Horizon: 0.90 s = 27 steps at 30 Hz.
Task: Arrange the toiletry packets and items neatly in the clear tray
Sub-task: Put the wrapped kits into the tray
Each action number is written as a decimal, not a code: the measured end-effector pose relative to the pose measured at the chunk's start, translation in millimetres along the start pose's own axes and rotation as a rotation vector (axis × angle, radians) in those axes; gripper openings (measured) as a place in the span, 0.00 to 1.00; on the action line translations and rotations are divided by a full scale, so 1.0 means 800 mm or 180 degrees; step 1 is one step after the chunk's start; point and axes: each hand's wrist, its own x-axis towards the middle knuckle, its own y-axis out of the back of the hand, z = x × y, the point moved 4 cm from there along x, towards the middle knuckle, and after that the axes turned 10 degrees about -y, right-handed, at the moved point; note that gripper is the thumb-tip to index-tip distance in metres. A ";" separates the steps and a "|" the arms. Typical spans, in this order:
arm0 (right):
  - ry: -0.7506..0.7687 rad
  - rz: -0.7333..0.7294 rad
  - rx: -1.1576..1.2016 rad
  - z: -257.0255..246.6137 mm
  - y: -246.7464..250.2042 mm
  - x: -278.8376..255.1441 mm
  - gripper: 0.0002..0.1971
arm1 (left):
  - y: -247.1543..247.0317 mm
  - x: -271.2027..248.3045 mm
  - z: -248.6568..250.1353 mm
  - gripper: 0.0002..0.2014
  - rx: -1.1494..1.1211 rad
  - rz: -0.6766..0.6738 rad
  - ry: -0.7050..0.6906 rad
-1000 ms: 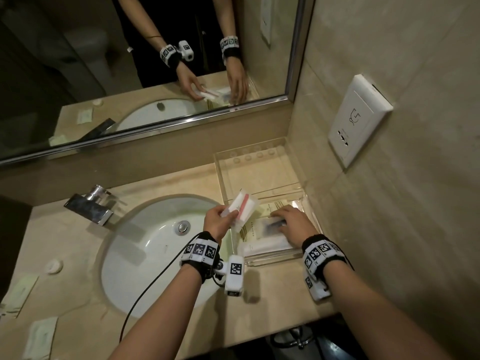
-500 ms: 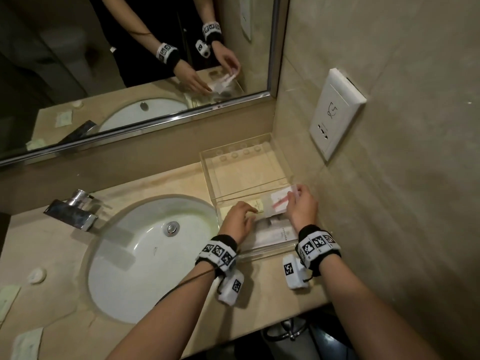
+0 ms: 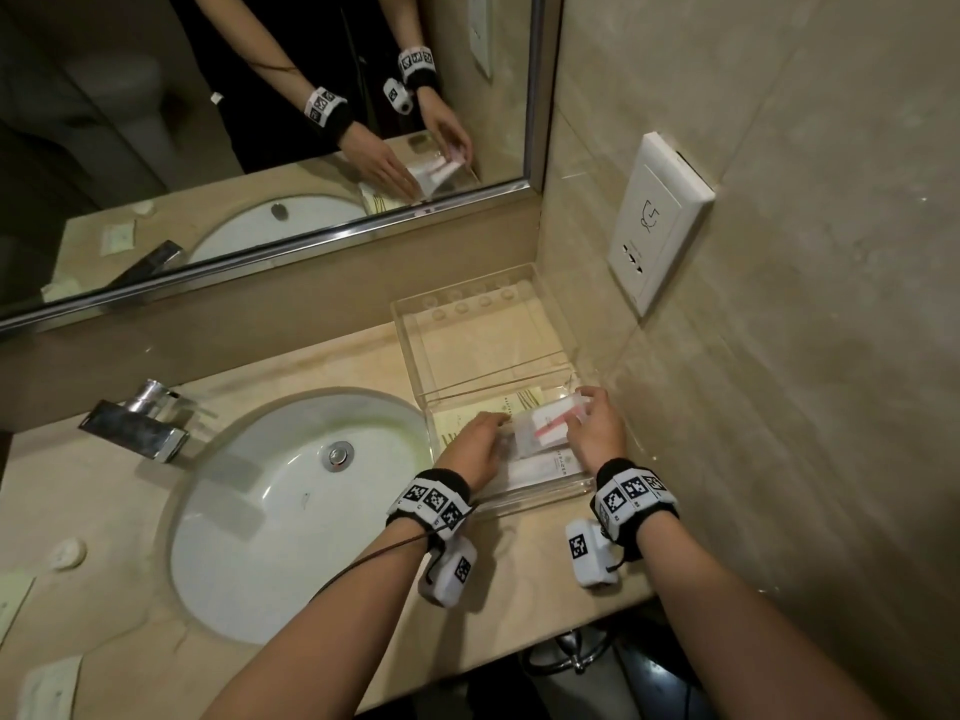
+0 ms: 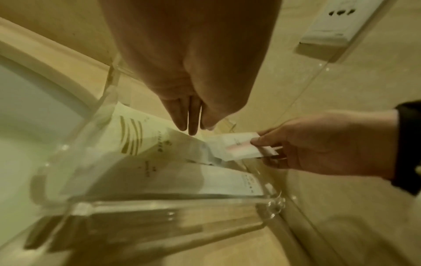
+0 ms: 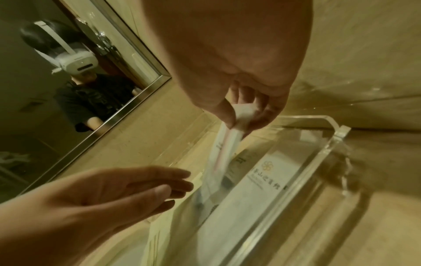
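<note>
A clear tray (image 3: 535, 504) stands on the counter against the right wall, split by a divider. In its near compartment lie a pale yellow packet (image 3: 460, 426) with gold lines and a white packet (image 3: 545, 467) with a logo. My right hand (image 3: 582, 413) pinches a white packet with a red stripe (image 3: 545, 426), tilted over the others. In the right wrist view the thumb and fingers (image 5: 230, 117) grip the striped packet (image 5: 225, 149) at its top end. My left hand (image 3: 493, 428) hovers with straight fingers (image 4: 191, 124) over the yellow packet (image 4: 141, 136), holding nothing.
A white sink basin (image 3: 291, 511) and chrome faucet (image 3: 135, 423) sit to the left of the tray. Loose packets (image 3: 47, 688) and a small round item (image 3: 67, 553) lie at the counter's far left. A wall socket (image 3: 660, 220) is above the tray, and a mirror (image 3: 260, 122) behind it.
The striped packet passed from my left hand to my right hand, which has brought it down into the tray's near compartment. My left hand let go and now hovers flat over the yellow packet.
</note>
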 end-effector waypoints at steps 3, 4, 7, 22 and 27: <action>0.0268 -0.0223 0.0369 -0.014 -0.001 -0.002 0.10 | 0.017 0.012 0.004 0.24 -0.0313 0.0608 0.0094; 0.0399 -0.0380 0.0451 -0.022 -0.003 -0.004 0.10 | 0.022 0.016 0.008 0.23 -0.0453 0.0743 0.0107; 0.0575 -0.0579 0.0809 -0.041 -0.002 -0.006 0.09 | 0.033 0.031 0.017 0.12 -0.0956 0.0776 0.0247; -0.0109 -0.0580 -0.0479 -0.025 -0.001 0.016 0.10 | 0.039 0.022 -0.004 0.18 -0.1465 0.0813 0.1100; -0.0063 -0.0347 -0.1415 -0.023 -0.006 0.015 0.17 | 0.022 0.015 0.015 0.22 -0.0624 0.0034 0.0631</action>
